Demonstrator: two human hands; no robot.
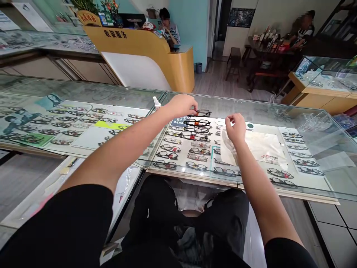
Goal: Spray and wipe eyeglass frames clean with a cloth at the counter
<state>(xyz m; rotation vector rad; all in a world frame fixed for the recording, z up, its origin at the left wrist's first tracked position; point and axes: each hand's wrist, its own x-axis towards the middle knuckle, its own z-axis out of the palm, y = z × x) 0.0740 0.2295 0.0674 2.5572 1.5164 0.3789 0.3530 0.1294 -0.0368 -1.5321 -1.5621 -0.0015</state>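
Observation:
Over the glass counter, my left hand (182,105) is closed, with its fingertips pinched at one end of a dark-framed pair of eyeglasses (204,112). Just below that pair, several more black eyeglasses (197,123) lie in a column, some with red or orange tags. My right hand (236,127) is to the right, its fingers curled together; whether anything small is between them is hidden. Under and beside the right hand lies a thin whitish cloth or bag (262,147) with red printing. A white spray bottle (157,102) stands to the left of my left hand.
The glass display counter (279,106) holds rows of eyeglasses under its top. A drawer (52,193) is pulled out at lower left. Beyond stand a yellow cashier desk (181,67) with a seated person (169,33), and a dark table with another person (302,35).

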